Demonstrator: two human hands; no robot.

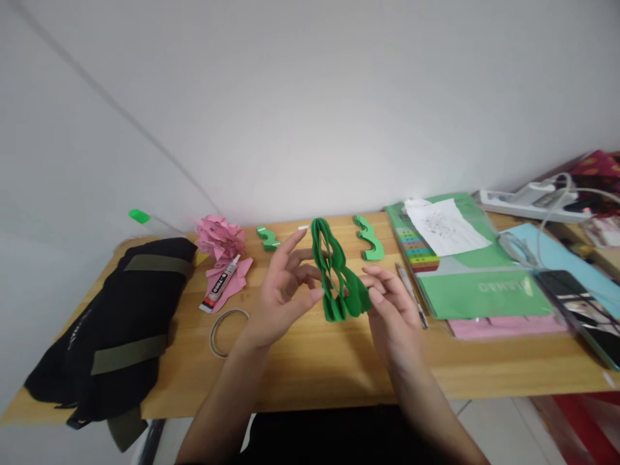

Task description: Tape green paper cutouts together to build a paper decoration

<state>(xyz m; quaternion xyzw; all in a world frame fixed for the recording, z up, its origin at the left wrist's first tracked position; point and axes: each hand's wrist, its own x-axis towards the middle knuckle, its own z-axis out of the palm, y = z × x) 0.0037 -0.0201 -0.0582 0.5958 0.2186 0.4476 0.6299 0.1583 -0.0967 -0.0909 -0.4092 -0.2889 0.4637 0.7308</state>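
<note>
A green folded-paper piece (pixel 334 271) with wavy edges and fanned-out layers is held upright above the table. My right hand (pixel 394 310) pinches its lower right side between thumb and fingers. At its left edge are the thumb and curled fingers of my left hand (pixel 285 290), gripping lightly with the index finger raised. Behind it on the table lie two wavy green paper pieces, one on the left (pixel 268 238) and one on the right (pixel 369 239).
To the left are a black bag (pixel 126 323), a pink paper flower (pixel 220 237), a glue tube (pixel 220 284) and a tape roll (pixel 213 336). A pen (pixel 411 294), a green paper pack (pixel 484 294), a phone (pixel 581 310) and a power strip (pixel 513 200) lie right. A wall (pixel 310 110) rises behind.
</note>
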